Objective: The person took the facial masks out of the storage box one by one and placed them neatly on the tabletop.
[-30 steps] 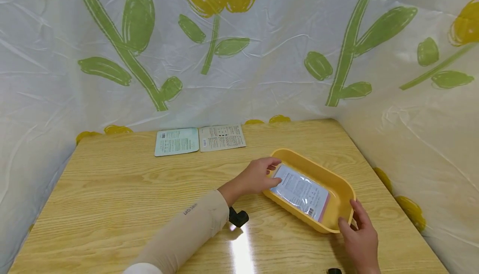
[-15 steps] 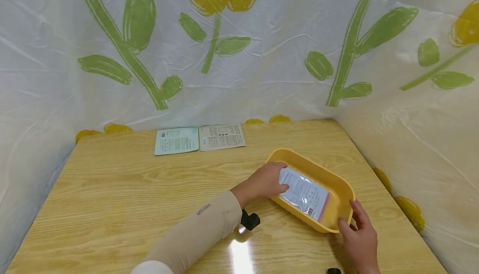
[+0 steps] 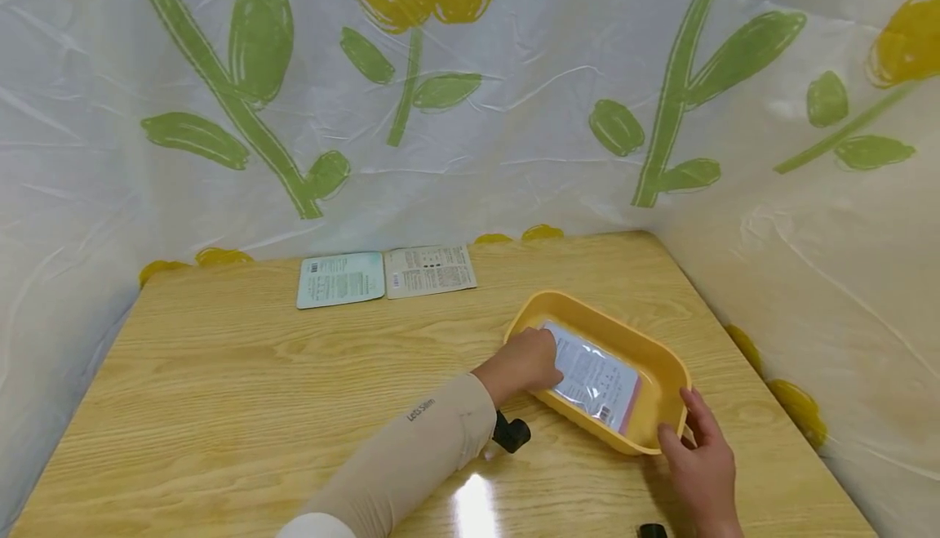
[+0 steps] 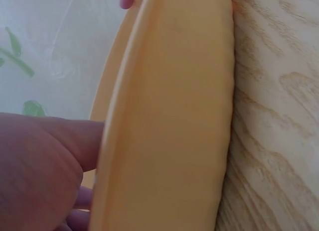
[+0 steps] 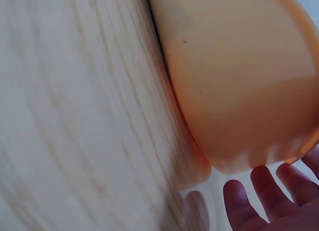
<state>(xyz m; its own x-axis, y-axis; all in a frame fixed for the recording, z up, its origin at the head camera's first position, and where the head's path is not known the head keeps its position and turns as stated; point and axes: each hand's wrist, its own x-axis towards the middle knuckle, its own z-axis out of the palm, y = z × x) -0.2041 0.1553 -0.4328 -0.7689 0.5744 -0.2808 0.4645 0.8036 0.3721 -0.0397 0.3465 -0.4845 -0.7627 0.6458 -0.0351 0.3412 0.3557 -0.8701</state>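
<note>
A yellow plastic tray [image 3: 664,362] stands at an angle on the table's right side. Inside it lies a flat, pale printed packet [image 3: 595,375] with a pink edge and a barcode, like a sheet mask pouch. My left hand [image 3: 523,362] reaches over the tray's left side and covers that end of the packet. The tray's wall [image 4: 169,111] hides its fingertips in the left wrist view, so a grip cannot be told. My right hand [image 3: 703,460] pinches the right end of the rim, thumb inside and fingers [image 5: 266,188] against the outside wall.
At the back of the wooden table [image 3: 294,391] lie a mint packet [image 3: 341,280] and a beige packet [image 3: 430,271], side by side. A flower-printed sheet [image 3: 529,130] hangs around the table. Black wrist-worn pieces [image 3: 512,432] show beneath the left forearm.
My left hand has moved right and further into the tray, its thumb and fingers drawing in over the packet's left end. My right hand has kept its hold on the rim.
</note>
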